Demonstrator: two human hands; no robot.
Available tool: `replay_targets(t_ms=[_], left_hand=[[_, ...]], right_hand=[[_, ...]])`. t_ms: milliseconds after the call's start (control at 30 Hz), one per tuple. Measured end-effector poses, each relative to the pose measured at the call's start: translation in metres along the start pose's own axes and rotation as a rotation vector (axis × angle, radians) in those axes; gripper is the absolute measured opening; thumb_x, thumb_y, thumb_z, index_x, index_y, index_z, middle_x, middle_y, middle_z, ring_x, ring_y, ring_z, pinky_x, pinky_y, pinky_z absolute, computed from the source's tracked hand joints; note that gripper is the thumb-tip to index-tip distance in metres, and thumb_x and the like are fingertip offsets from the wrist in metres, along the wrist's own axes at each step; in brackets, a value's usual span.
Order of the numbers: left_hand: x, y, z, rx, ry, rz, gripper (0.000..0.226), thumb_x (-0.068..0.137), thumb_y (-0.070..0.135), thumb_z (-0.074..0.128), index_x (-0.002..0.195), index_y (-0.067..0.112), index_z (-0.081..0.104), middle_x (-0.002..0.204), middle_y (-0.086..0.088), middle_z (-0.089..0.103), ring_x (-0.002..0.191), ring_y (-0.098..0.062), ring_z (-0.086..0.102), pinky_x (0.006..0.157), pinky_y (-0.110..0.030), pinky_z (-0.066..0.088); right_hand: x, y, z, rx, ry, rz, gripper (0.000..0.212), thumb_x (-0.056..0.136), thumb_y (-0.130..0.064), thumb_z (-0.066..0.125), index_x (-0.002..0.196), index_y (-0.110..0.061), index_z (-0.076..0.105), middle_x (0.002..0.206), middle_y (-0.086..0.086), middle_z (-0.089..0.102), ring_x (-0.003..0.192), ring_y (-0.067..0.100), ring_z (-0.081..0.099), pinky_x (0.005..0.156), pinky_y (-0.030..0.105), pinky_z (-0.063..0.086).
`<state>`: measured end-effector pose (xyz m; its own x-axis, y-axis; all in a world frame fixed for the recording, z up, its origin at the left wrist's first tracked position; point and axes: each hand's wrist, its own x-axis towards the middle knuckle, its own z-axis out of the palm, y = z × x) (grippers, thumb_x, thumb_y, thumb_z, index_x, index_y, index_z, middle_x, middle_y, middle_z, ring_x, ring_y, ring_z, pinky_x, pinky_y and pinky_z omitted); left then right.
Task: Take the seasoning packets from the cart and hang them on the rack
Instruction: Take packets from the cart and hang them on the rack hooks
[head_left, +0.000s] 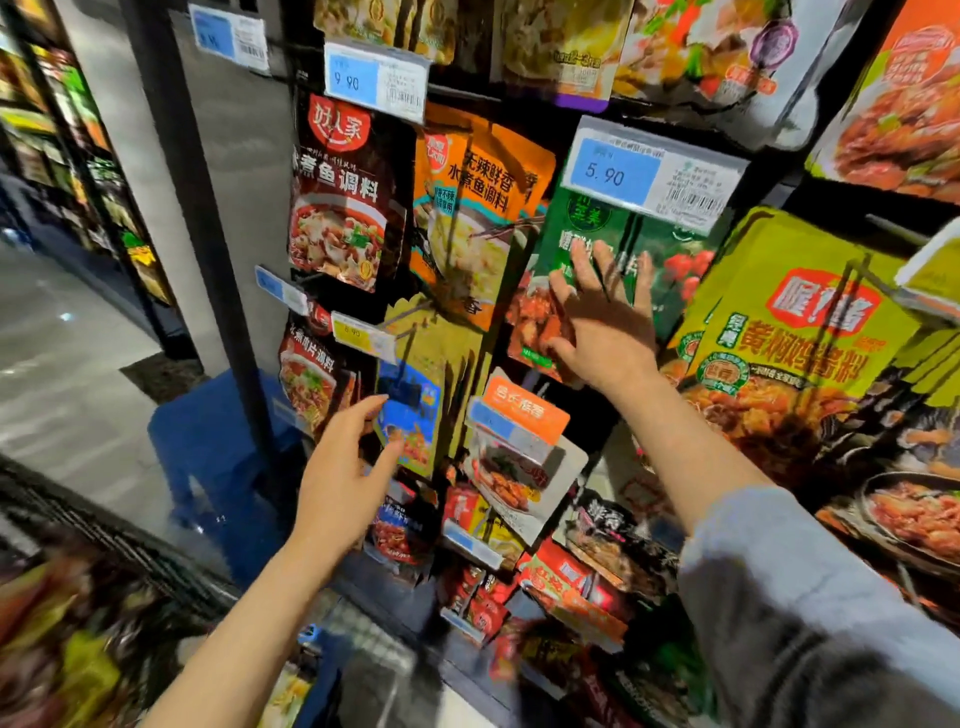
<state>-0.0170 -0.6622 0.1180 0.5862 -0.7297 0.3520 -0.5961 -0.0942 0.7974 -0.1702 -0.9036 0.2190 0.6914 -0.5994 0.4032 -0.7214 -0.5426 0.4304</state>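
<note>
My right hand (605, 317) lies flat with spread fingers against a green seasoning packet (608, 244) that hangs on the rack (779, 192) under a 5.90 price tag. My left hand (343, 467) reaches toward a yellow-and-blue packet (415, 415) lower on the rack; its fingers are relaxed and hold nothing, with the fingertips at the packet's left edge. At the bottom left, blurred, is the wire cart (104, 525) with more packets (67, 649) inside.
Rows of hanging packets fill the rack: a dark red one (343, 192), orange ones (478, 208), yellow-green ones (795, 332). Price tags (376, 78) stick out on the hooks. A black upright post (208, 234) and a blue stool (208, 457) stand to the left.
</note>
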Motion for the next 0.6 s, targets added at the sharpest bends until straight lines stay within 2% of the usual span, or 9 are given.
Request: replay_targets(t_ms=[67, 167, 233, 300, 333, 400, 467, 533, 600], left_hand=[[-0.01, -0.003, 0.0, 0.039, 0.007, -0.003, 0.037, 0.088, 0.019, 0.064, 0.124, 0.019, 0.056, 0.119, 0.007, 0.055, 0.103, -0.005, 0.051, 0.085, -0.021, 0.038], [-0.03, -0.008, -0.008, 0.085, 0.052, -0.047, 0.025, 0.088, 0.019, 0.064, 0.113, 0.023, 0.062, 0.108, 0.014, 0.057, 0.095, 0.002, 0.05, 0.081, -0.012, 0.038], [-0.047, -0.015, -0.02, 0.093, 0.1, -0.127, 0.019, 0.089, 0.02, 0.063, 0.108, 0.025, 0.065, 0.102, 0.016, 0.059, 0.093, 0.001, 0.054, 0.08, -0.012, 0.04], [-0.07, -0.024, -0.039, 0.103, 0.161, -0.211, 0.013, 0.09, 0.023, 0.062, 0.102, 0.025, 0.067, 0.095, 0.018, 0.062, 0.086, 0.001, 0.058, 0.076, -0.016, 0.045], [-0.085, -0.03, -0.049, 0.115, 0.192, -0.256, 0.01, 0.09, 0.026, 0.061, 0.097, 0.026, 0.068, 0.09, 0.017, 0.063, 0.081, 0.0, 0.059, 0.073, -0.018, 0.047], [-0.119, -0.043, -0.073, 0.132, 0.267, -0.368, 0.006, 0.089, 0.028, 0.06, 0.088, 0.029, 0.066, 0.081, 0.016, 0.066, 0.073, -0.002, 0.063, 0.069, -0.021, 0.05], [-0.154, -0.053, -0.092, 0.128, 0.337, -0.505, 0.014, 0.09, 0.022, 0.062, 0.081, 0.033, 0.063, 0.076, 0.012, 0.067, 0.069, -0.007, 0.065, 0.064, -0.019, 0.05], [-0.198, -0.067, -0.114, 0.197, 0.419, -0.643, 0.009, 0.087, 0.032, 0.059, 0.084, 0.028, 0.067, 0.083, 0.007, 0.07, 0.075, -0.009, 0.065, 0.07, -0.026, 0.051], [-0.234, -0.076, -0.128, 0.326, 0.464, -0.733, 0.027, 0.085, 0.037, 0.055, 0.094, 0.017, 0.071, 0.095, 0.0, 0.069, 0.088, -0.017, 0.064, 0.077, -0.033, 0.049]], right_hand=[[-0.006, -0.008, -0.011, 0.11, 0.037, -0.007, 0.062, 0.083, -0.047, 0.06, 0.138, -0.024, 0.042, 0.157, 0.007, 0.013, 0.145, 0.028, 0.006, 0.112, 0.06, -0.01], [-0.022, -0.044, -0.03, 0.417, 0.166, -0.081, 0.05, 0.084, -0.033, 0.063, 0.131, -0.018, 0.051, 0.148, 0.011, 0.036, 0.138, 0.031, 0.03, 0.11, 0.06, 0.014], [-0.031, -0.081, -0.041, 0.608, 0.217, -0.209, 0.046, 0.084, -0.03, 0.063, 0.127, -0.015, 0.056, 0.14, 0.011, 0.046, 0.132, 0.03, 0.038, 0.111, 0.058, 0.015], [-0.041, -0.126, -0.052, 0.793, 0.155, -0.338, 0.043, 0.086, -0.032, 0.059, 0.125, -0.015, 0.058, 0.136, 0.009, 0.051, 0.129, 0.028, 0.042, 0.113, 0.054, 0.017], [-0.046, -0.148, -0.055, 0.871, 0.117, -0.406, 0.042, 0.086, -0.031, 0.058, 0.123, -0.014, 0.059, 0.133, 0.008, 0.054, 0.127, 0.028, 0.045, 0.112, 0.052, 0.025], [-0.062, -0.197, -0.058, 0.983, 0.07, -0.547, 0.038, 0.084, -0.03, 0.059, 0.117, -0.012, 0.063, 0.123, 0.008, 0.06, 0.117, 0.028, 0.054, 0.101, 0.047, 0.042], [-0.081, -0.238, -0.06, 1.068, -0.021, -0.643, 0.033, 0.084, -0.029, 0.06, 0.112, -0.012, 0.065, 0.115, 0.008, 0.065, 0.108, 0.029, 0.06, 0.089, 0.043, 0.051], [-0.101, -0.282, -0.068, 1.114, -0.174, -0.736, 0.03, 0.088, -0.03, 0.06, 0.113, -0.015, 0.065, 0.114, 0.003, 0.065, 0.108, 0.027, 0.06, 0.088, 0.039, 0.05], [-0.117, -0.312, -0.073, 1.083, -0.354, -0.817, 0.032, 0.092, -0.034, 0.056, 0.12, -0.021, 0.062, 0.122, -0.002, 0.062, 0.115, 0.019, 0.055, 0.093, 0.034, 0.044]])
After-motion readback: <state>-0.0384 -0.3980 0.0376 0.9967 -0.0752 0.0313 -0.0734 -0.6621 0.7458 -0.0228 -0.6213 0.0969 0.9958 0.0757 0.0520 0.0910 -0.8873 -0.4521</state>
